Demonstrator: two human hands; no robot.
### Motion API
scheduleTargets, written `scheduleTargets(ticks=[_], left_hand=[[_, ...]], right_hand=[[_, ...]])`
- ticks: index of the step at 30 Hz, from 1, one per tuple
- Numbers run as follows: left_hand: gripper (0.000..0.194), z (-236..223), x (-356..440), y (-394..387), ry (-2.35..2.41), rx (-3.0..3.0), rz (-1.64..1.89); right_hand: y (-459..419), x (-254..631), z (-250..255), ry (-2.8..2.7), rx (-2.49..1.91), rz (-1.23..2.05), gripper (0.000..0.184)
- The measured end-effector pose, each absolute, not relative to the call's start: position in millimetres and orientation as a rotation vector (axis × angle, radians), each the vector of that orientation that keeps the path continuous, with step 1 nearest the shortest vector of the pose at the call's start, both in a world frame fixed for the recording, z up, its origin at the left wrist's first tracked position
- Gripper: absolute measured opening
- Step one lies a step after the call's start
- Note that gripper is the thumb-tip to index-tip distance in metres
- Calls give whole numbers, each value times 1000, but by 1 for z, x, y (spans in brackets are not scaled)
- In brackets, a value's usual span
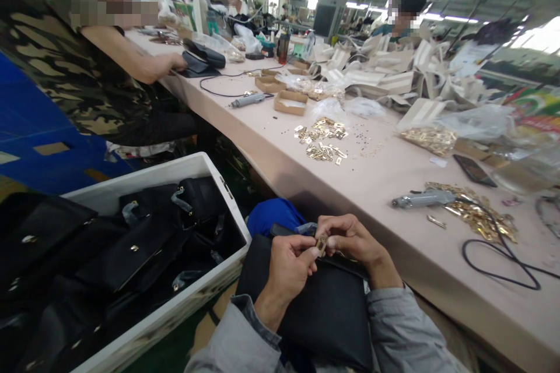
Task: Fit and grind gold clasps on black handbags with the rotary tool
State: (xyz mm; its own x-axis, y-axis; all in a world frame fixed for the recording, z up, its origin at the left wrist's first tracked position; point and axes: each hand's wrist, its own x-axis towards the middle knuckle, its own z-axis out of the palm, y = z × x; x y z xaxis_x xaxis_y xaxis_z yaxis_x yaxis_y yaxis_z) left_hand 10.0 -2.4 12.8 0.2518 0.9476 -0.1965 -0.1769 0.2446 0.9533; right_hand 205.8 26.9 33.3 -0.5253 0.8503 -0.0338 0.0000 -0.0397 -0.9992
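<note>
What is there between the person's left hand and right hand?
In the head view, a small gold-coloured metal plate is between the left hand and the right hand, at their fingertips.

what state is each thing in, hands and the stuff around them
left hand, pinching a metal plate
right hand, fingertips on the same plate
lap bag, lying beneath the hands
white crate, open, filled with black bags
nearer grey tool, lying down, unheld
phone, flat, screen dark
cardboard box, open on top
metal pieces, heaped loose
</note>
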Motion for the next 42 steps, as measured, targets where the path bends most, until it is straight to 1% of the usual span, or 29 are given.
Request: scheduleTargets(ticks=[5, 10, 13, 17, 28, 31, 37, 42], left_hand=[[21, 14, 8, 0, 994, 987, 980], [24, 11, 9, 0, 1004, 940, 970], [25, 9, 10, -1, 1014, 925, 980], [24, 9, 10, -1, 1011, 914, 989], [23, 9, 9, -4, 1025, 884, 986], [21, 11, 8, -5, 1022, 879, 973], [18, 7, 8, -5, 994, 867, 980], [18, 4, 8, -3, 1007, 897, 965]], right_hand=[[23, 201, 35, -1491, -933, 1592, 33], [6, 193, 48, -1620, -1122, 1193, 17], [-2, 188, 49, -1680, -1168, 1037, 16], [-6, 183, 46, -1719, -1193, 969, 16], [-5, 179, 46, -1788, -1174, 962, 16], [-2, 183, 43, -1714, -1149, 1080, 14], [13, 200, 35, -1568, -1054, 1432, 20], [21, 200, 37, -1569, -1044, 1452, 20]])
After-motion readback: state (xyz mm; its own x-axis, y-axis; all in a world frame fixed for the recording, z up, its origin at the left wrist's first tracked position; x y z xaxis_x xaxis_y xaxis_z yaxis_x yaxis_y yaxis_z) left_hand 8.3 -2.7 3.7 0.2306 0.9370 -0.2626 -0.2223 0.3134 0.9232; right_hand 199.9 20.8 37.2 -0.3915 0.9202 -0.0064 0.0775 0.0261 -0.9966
